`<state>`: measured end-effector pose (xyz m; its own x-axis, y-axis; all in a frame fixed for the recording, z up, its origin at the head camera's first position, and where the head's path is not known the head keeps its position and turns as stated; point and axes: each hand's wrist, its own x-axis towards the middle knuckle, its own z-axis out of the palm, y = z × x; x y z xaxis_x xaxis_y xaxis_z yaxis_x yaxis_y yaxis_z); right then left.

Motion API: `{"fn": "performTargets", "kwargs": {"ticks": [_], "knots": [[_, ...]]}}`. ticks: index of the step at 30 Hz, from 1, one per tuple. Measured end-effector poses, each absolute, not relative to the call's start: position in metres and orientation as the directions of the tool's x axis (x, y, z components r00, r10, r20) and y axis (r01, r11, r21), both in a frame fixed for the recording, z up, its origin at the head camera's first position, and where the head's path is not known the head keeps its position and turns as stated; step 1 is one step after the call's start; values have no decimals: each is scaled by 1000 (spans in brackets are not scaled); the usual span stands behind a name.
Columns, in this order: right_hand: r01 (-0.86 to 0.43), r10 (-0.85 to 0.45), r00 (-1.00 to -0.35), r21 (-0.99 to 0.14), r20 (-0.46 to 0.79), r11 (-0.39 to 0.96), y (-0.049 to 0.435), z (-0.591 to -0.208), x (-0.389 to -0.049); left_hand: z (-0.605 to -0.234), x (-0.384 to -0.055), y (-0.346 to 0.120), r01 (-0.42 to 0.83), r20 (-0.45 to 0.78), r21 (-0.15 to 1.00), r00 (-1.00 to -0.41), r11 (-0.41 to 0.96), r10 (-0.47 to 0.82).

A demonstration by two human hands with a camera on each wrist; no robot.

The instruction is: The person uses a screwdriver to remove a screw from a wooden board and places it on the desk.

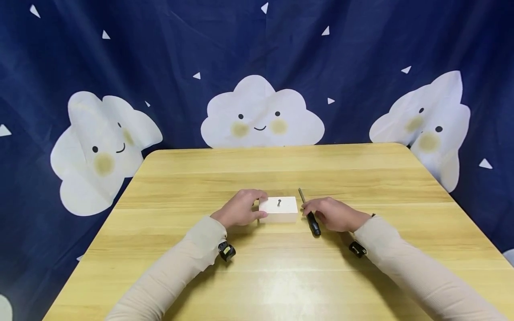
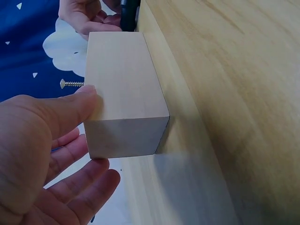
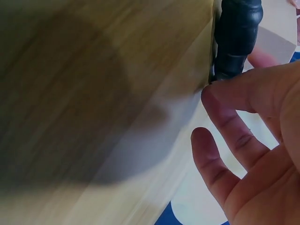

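A pale wooden block (image 1: 279, 217) lies on the table with a screw (image 2: 72, 84) standing up from its top face. My left hand (image 1: 241, 207) holds the block's left end, thumb on the near side and fingers at the far side. To the right of the block lies a screwdriver (image 1: 315, 226) with a black handle, its metal shank pointing away from me. My right hand (image 1: 331, 213) pinches the screwdriver near the front of the handle. In the right wrist view the black handle (image 3: 236, 37) meets the thumb and forefinger; the shank is hidden there.
Both hands work on a light wood-grain table (image 1: 265, 276) with rounded far corners. Behind it hangs a dark blue curtain (image 1: 172, 53) printed with white clouds. A small black device (image 1: 227, 251) is strapped at the left wrist, another (image 1: 357, 249) at the right.
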<state>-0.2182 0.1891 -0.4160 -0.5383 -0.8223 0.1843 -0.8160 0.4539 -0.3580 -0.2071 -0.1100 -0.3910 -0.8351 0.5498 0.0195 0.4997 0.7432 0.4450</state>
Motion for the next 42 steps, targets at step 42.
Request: {"fn": "performTargets", "kwargs": {"ticks": [42], "knots": [[-835,-822,-537,-262,192,484,183,-412,-224,-392,-214,-111,493,0,464,-830,736,557]]}}
